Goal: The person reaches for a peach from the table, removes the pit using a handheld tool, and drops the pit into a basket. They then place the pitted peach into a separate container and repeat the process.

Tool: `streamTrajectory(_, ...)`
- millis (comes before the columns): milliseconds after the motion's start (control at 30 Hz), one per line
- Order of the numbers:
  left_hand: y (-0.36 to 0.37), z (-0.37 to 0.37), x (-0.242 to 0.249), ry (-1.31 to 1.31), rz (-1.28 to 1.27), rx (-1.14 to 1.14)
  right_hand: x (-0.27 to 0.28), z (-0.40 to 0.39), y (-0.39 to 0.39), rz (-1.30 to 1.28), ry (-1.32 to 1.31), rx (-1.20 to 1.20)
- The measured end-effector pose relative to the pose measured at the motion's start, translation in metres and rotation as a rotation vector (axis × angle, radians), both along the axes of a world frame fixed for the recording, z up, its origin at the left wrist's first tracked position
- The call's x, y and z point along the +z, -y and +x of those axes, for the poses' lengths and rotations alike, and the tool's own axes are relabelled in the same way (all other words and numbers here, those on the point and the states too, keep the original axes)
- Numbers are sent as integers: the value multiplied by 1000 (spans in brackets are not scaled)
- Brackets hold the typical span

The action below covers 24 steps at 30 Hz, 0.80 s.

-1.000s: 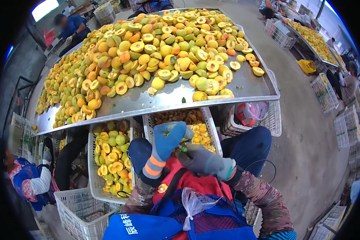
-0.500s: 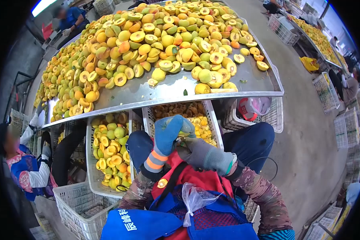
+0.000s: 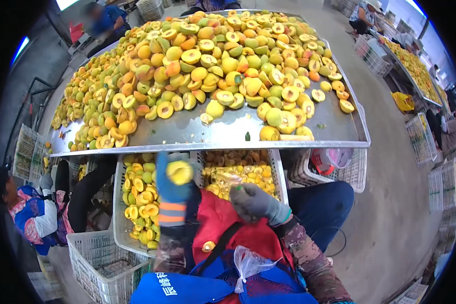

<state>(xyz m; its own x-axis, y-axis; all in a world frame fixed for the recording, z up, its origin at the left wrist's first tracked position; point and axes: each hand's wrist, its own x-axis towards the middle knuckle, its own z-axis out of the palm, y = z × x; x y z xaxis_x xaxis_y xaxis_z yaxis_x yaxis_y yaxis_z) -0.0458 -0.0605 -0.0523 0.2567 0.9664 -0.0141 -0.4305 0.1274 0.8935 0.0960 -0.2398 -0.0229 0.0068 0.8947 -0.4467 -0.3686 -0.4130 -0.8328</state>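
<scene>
My left hand (image 3: pixel 174 183), in a blue glove with an orange-striped cuff, holds a yellow peach half (image 3: pixel 180 173) over the right edge of a crate of peach halves (image 3: pixel 143 200). My right hand (image 3: pixel 256 202), in a grey glove, is closed around a small thin tool (image 3: pixel 231 179). The tool's shiny end is smeared by motion and points left; its handle is mostly hidden in the fist. This hand is just in front of a second crate (image 3: pixel 281 177), which holds brown pits and yellow fruit pieces. A gap separates my hands.
A metal table (image 3: pixel 213 144) heaped with halved peaches (image 3: pixel 202 66) stands ahead. A crate (image 3: pixel 359 169) with a red-and-clear plastic item is at right. Another crate (image 3: pixel 93 248) stands lower left. A person (image 3: pixel 35 213) sits at left, others work behind.
My hands have come apart. My left hand has moved left towards the crate with the peach half; my right hand has dropped slightly. The view has tilted up.
</scene>
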Motion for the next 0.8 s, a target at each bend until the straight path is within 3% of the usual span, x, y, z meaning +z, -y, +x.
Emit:
streamTrajectory(33, -29, -39, 5, -26, 102, -243, -31, 14, -1, -63, -24, 39)
streamTrajectory(67, -47, -64, 3, -576, 355, 6, -102, 20, 3, 143, 703, 78)
streamTrajectory(100, -65, -73, 5, -866, 679, 140, -153, 19, 6, 358, 1435, 95)
streamTrajectory(133, -79, -79, 7, -1029, 1019, 335, -155, 16, 3, 373, 1439, 83)
streamTrajectory(200, -89, -54, 20, -775, 756, 299, -150, 15, -4, -311, 651, -45)
streamTrajectory(233, -99, -34, 26, -880, 735, 158, -130, 13, -5, -322, 381, -119)
streamTrajectory(267, -102, 2, 35, -855, 640, -21, -135, 8, -1, -326, 379, -112)
streamTrajectory(300, -113, 36, 21, -847, 822, -71, -143, 8, 0, -256, 752, 47)
streamTrajectory(333, -114, 83, 26, -1043, 385, -258, -149, 10, -2, -177, 1127, 199)
streamTrajectory(400, -119, 145, 24, -1273, 703, -448, -146, 17, -6, -220, 1026, 179)
streamTrajectory(467, -131, 179, 0, -1580, 745, -615, -129, 22, -1, -366, 146, -123)
streamTrajectory(500, -130, 185, -4, -1652, 818, -560, -134, 28, 2, -97, 796, 165)
streamTrajectory(533, -131, 186, -8, -1648, 828, -562, -140, 29, 6, -99, 799, 156)
streamTrajectory(600, -139, 176, -10, -1482, 813, -775, -143, 31, 4, -130, 969, -29)
streamTrajectory(667, -133, 148, -12, -1046, 568, -1000, -141, 35, -1, 177, 1037, -139)
streamTrajectory(733, -113, 116, -1, -584, 201, -935, -83, 32, -15, -112, 527, -269)
streamTrajectory(767, -87, 103, 23, -263, 27, -889, -67, 30, -17, -113, 521, -271)
streamTrajectory(800, -78, 97, 22, -267, 23, -894, -55, 26, -17, -16, 559, -303)
